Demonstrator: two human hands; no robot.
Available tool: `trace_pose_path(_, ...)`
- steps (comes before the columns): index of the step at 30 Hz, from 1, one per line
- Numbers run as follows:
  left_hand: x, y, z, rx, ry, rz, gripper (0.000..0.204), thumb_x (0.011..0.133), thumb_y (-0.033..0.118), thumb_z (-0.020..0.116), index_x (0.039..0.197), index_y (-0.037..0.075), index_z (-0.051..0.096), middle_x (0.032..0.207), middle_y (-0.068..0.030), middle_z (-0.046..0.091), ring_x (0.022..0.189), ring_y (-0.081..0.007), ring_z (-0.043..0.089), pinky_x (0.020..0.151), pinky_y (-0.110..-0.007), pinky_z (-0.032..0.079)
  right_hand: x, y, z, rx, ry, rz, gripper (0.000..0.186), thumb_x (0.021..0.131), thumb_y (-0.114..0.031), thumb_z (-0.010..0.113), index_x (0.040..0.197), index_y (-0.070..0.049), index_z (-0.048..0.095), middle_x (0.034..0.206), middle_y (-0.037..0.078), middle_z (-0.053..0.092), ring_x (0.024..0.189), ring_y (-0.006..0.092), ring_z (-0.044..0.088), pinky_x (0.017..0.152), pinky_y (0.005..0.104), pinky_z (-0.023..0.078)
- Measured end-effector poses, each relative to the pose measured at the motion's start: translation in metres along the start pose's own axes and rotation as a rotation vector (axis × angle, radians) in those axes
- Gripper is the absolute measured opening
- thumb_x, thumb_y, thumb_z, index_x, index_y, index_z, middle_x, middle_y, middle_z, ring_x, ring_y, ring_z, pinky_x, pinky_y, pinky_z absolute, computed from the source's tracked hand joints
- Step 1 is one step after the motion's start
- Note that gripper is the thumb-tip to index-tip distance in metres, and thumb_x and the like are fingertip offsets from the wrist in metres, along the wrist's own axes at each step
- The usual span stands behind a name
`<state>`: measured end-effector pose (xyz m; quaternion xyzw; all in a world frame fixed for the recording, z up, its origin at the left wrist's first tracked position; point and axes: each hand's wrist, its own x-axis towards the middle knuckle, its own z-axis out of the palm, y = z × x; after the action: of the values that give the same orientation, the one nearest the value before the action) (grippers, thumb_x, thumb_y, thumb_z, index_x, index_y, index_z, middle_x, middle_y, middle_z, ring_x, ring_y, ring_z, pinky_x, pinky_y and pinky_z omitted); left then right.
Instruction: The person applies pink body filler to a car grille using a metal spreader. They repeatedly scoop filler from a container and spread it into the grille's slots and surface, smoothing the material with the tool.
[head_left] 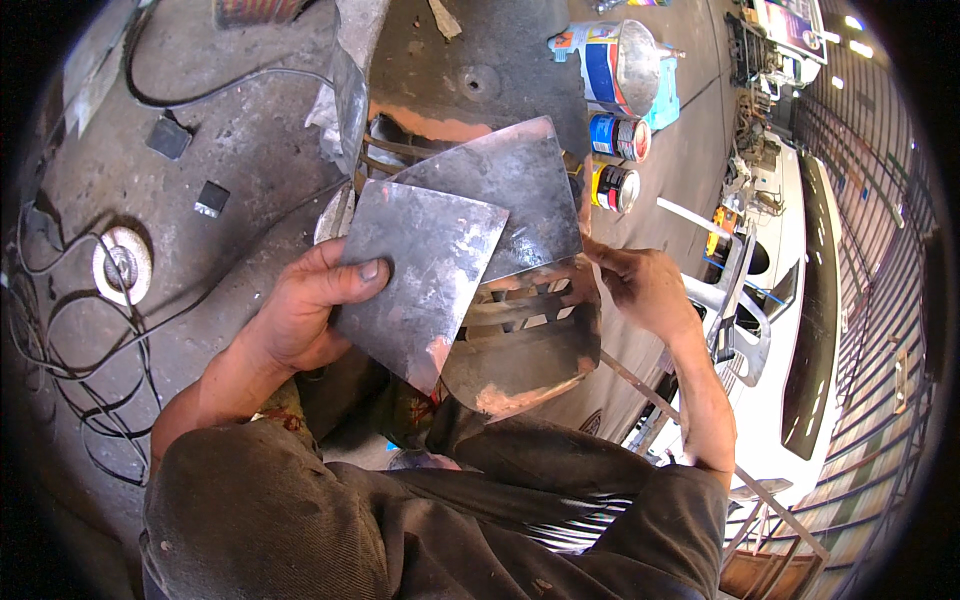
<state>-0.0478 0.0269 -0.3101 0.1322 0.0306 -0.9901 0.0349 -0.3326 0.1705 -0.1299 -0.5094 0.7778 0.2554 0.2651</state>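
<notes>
My left hand (310, 305) grips a flat, scuffed metal plate (425, 260), its thumb lying on top and the fingers underneath. Pinkish paste marks the near corner of that plate. A second metal plate (530, 185) lies partly behind the first, overlapped along its left side. At its lower right corner, my right hand (645, 285) is closed with the fingertips pinching the edge. Beneath both plates is a dark slotted panel (530, 365), smeared with pinkish paste along its near edge; the plates hide much of it.
Cans (618, 138) stand beyond the right plate, beside a larger container (620, 68). On the floor at left are a coiled black cable (85, 385), a round white disc (122, 265) and small dark pads (168, 138). A white vehicle (815, 300) stands at right.
</notes>
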Motion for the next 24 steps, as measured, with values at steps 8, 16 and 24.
trace_pose_path(8,0.000,0.000,0.000,-0.003,0.013,0.005,0.037,0.090,0.014,0.061,0.122,-0.002,0.055,0.112,-0.0137,0.065,0.103,-0.0246,0.064,0.093,-0.041,0.050,0.000,0.003,0.002,0.022,0.061,-0.085,0.043,0.079,-0.002,0.060,0.119,-0.017,0.066,0.087,0.014,0.069,0.069,0.0345,0.065,0.062,0.0407,0.051)
trace_pose_path(16,-0.001,0.001,0.001,0.000,0.004,-0.004,0.038,0.090,0.015,0.062,0.123,-0.002,0.055,0.113,-0.0138,0.064,0.104,-0.0250,0.064,0.095,-0.041,0.048,0.010,0.013,0.012,-0.215,0.132,-0.196,0.056,0.078,-0.010,0.060,0.131,-0.027,0.056,0.074,0.007,0.060,0.063,0.0309,0.063,0.057,0.0422,0.051)
trace_pose_path(24,0.000,0.000,-0.002,-0.020,-0.015,-0.004,0.038,0.090,0.014,0.062,0.123,-0.003,0.054,0.114,-0.0136,0.064,0.104,-0.0247,0.063,0.095,-0.041,0.048,0.011,0.016,0.020,-0.118,0.174,-0.162,0.053,0.080,-0.010,0.059,0.130,-0.024,0.056,0.071,0.007,0.058,0.064,0.0299,0.062,0.057,0.0427,0.051)
